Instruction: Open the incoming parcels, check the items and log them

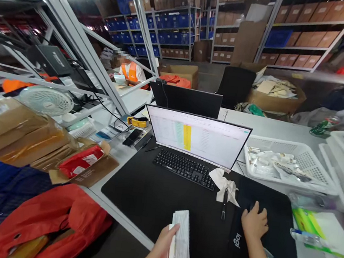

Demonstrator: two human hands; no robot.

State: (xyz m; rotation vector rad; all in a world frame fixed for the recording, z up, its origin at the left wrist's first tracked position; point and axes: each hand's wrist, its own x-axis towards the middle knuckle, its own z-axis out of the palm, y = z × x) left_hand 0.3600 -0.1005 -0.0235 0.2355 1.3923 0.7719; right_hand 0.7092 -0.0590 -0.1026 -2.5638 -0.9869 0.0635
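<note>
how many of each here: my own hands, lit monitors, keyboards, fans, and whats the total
Hands: 2 (left hand, holding white packaging; right hand)
Lit monitor: 1
Keyboard: 1
Fan: 1
Total: 5

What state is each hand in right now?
Left hand: closed, holding a white packet.
Right hand: open, over the dark mouse pad.
</note>
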